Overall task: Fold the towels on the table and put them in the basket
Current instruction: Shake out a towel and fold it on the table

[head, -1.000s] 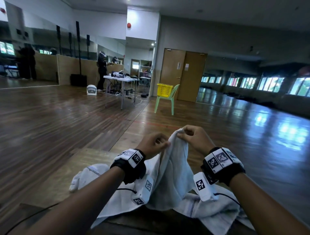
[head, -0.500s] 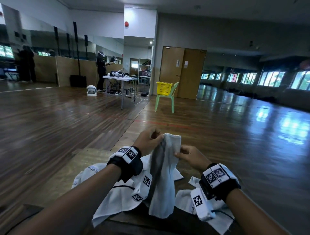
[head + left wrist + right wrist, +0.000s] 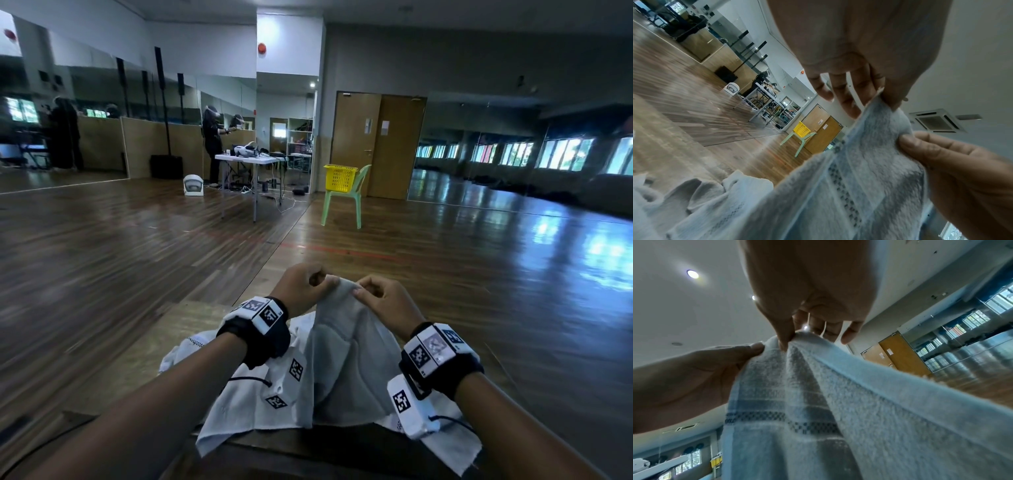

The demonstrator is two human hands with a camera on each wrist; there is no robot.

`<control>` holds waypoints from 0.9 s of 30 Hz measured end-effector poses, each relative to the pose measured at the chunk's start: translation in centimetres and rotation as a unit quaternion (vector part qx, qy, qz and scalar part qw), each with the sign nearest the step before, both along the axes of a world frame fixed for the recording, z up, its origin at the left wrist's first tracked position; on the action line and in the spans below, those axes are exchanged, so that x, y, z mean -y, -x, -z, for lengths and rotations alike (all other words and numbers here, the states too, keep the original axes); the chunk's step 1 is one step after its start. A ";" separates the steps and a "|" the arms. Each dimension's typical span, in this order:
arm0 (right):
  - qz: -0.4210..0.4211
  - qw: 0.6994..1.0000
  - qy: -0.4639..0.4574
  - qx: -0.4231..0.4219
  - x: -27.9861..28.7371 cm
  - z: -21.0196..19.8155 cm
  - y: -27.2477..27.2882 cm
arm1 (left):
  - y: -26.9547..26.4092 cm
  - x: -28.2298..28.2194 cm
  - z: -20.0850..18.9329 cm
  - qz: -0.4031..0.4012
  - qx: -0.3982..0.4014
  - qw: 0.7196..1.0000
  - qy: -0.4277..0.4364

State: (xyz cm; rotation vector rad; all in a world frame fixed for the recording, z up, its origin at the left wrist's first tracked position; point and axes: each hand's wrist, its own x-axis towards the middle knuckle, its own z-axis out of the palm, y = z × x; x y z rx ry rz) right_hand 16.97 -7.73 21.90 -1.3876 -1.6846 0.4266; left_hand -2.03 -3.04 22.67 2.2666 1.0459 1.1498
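A white towel (image 3: 346, 346) with a checked band hangs from both my hands above the wooden table (image 3: 191, 318). My left hand (image 3: 305, 289) pinches its top edge, and my right hand (image 3: 380, 298) pinches the same edge close beside it. The left wrist view shows the towel (image 3: 869, 162) caught between thumb and fingers of my left hand (image 3: 879, 97). In the right wrist view my right hand (image 3: 789, 339) pinches the towel (image 3: 818, 386). Other white towels (image 3: 239, 397) lie rumpled on the table beneath. The yellow basket (image 3: 340, 178) stands far off on a green chair (image 3: 346, 205).
Open wooden floor (image 3: 445, 274) stretches between the table and the chair. A white folding table (image 3: 246, 161) with gear stands at the back left, a person beside it. Brown double doors (image 3: 380, 144) are behind the chair. Mirrors line the walls.
My right hand has risen back to the towel's top edge and now pinches it beside my left hand. The towel hangs wider than half a second ago.
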 end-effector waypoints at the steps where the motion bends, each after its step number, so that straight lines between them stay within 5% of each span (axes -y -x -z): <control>1: -0.001 1.000 0.002 0.001 0.1 0.0 0.0 | 0.1 -0.1 0.0 0.001 0.001 1.000 -0.003; 10: -0.010 0.996 0.069 0.047 1.3 2.4 -1.7 | 1.2 0.3 -1.1 0.001 -0.001 1.000 -0.030; 17: 0.060 0.982 0.123 0.133 2.0 4.4 -4.6 | 2.6 -0.3 -1.5 -0.018 0.012 0.999 -0.047; 27: 0.075 0.965 0.128 0.216 4.1 1.4 -8.1 | 5.2 0.2 -4.8 -0.061 0.003 0.995 -0.084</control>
